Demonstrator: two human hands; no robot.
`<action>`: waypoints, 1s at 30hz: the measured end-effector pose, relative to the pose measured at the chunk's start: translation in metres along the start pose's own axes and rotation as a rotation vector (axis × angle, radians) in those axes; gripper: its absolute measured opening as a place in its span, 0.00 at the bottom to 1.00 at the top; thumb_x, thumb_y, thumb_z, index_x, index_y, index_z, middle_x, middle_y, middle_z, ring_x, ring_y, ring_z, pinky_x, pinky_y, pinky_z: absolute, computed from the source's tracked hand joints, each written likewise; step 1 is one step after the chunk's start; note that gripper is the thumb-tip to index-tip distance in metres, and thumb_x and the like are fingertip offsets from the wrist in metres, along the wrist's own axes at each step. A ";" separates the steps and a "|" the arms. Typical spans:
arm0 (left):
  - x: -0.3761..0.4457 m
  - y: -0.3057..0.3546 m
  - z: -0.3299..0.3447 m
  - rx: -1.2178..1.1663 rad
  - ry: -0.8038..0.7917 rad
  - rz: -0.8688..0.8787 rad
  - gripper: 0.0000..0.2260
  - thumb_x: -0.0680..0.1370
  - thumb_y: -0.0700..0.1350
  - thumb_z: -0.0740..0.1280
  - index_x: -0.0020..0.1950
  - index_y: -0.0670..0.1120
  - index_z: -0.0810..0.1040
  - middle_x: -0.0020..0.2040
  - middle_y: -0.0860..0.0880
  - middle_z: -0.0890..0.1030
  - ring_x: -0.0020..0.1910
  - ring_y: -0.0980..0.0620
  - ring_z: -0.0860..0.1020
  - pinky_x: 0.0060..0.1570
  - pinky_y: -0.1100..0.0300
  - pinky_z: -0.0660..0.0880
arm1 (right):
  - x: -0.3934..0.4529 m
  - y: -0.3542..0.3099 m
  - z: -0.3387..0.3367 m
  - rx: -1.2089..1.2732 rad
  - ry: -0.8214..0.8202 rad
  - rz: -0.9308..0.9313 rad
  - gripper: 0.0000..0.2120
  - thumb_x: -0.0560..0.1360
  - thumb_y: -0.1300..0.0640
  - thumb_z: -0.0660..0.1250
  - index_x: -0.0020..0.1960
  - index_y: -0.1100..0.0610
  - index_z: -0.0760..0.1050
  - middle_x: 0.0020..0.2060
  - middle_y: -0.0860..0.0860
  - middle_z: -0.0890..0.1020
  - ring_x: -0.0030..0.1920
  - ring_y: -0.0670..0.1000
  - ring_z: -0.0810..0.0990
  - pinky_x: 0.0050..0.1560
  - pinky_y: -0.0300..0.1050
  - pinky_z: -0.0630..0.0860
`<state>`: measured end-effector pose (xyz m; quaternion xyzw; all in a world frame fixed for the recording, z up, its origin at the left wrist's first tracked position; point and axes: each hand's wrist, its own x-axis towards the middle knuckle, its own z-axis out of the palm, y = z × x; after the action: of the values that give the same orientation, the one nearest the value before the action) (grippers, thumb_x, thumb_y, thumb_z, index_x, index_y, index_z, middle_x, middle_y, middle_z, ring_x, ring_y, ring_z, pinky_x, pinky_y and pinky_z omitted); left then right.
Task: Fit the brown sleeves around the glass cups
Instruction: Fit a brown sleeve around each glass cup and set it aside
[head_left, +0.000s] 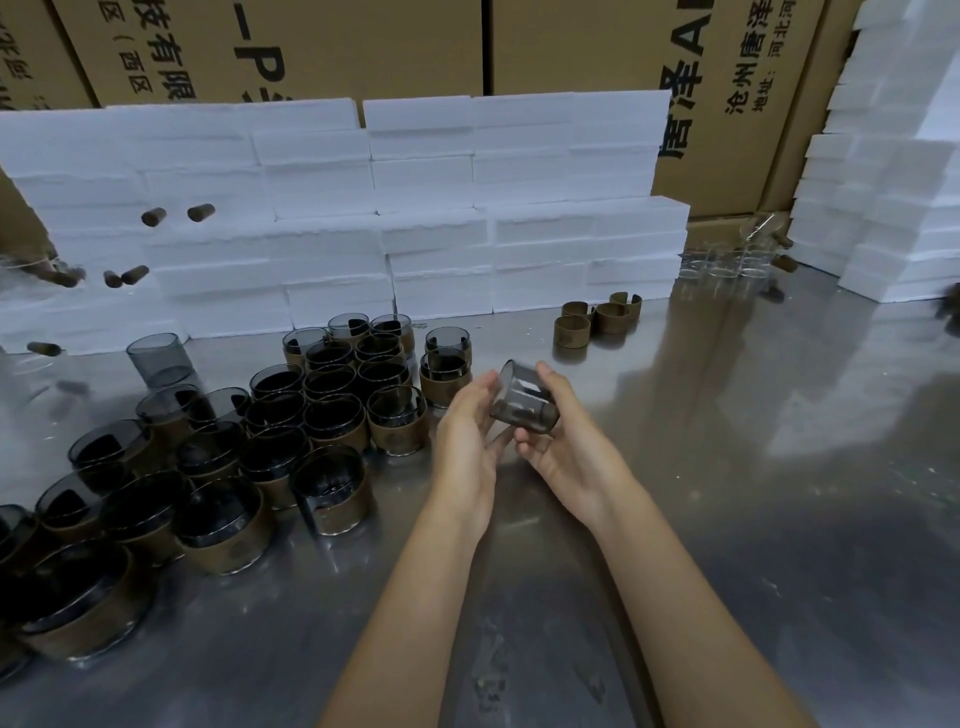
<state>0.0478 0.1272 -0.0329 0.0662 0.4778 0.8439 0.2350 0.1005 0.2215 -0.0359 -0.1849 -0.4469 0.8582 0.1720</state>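
A smoky glass cup (523, 399) with no sleeve is tilted on its side above the steel table, between both hands. My right hand (563, 434) grips it, thumb on the upper wall and fingers curled under its base. My left hand (467, 431) is beside it with relaxed fingers touching the cup's left rim. Three loose brown sleeves (597, 318) stand on the table behind the hands. Several cups wearing brown sleeves (332, 410) are grouped on the left. One bare cup (158, 357) stands at the back left.
White foam blocks (415, 218) are stacked along the back and at the right (883, 197), with cardboard boxes (571, 47) behind. Clear glasses (727, 260) sit at the back right. The steel table (727, 467) is bare to the right of my hands.
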 end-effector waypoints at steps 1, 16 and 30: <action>-0.001 -0.001 0.001 0.019 -0.018 0.021 0.12 0.84 0.45 0.63 0.64 0.44 0.81 0.60 0.49 0.85 0.62 0.52 0.81 0.54 0.58 0.78 | 0.000 0.001 -0.001 -0.015 0.039 -0.035 0.24 0.77 0.44 0.72 0.65 0.60 0.76 0.39 0.53 0.83 0.31 0.47 0.77 0.35 0.39 0.76; 0.001 -0.008 0.002 -0.008 -0.135 -0.060 0.21 0.79 0.50 0.70 0.69 0.43 0.75 0.58 0.39 0.82 0.58 0.40 0.82 0.50 0.54 0.82 | 0.011 0.015 -0.005 -0.683 0.367 -0.559 0.16 0.79 0.45 0.70 0.45 0.56 0.72 0.31 0.51 0.76 0.33 0.48 0.75 0.39 0.45 0.73; 0.034 -0.009 -0.019 -0.384 -0.121 -0.220 0.25 0.78 0.43 0.72 0.74 0.41 0.73 0.59 0.41 0.77 0.69 0.42 0.77 0.62 0.45 0.80 | 0.132 -0.035 -0.035 -1.430 0.512 -0.259 0.26 0.81 0.56 0.60 0.79 0.48 0.62 0.69 0.60 0.70 0.65 0.65 0.76 0.63 0.52 0.71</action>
<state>0.0145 0.1314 -0.0544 0.0182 0.2978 0.8831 0.3621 0.0064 0.3260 -0.0468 -0.3904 -0.8572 0.2641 0.2077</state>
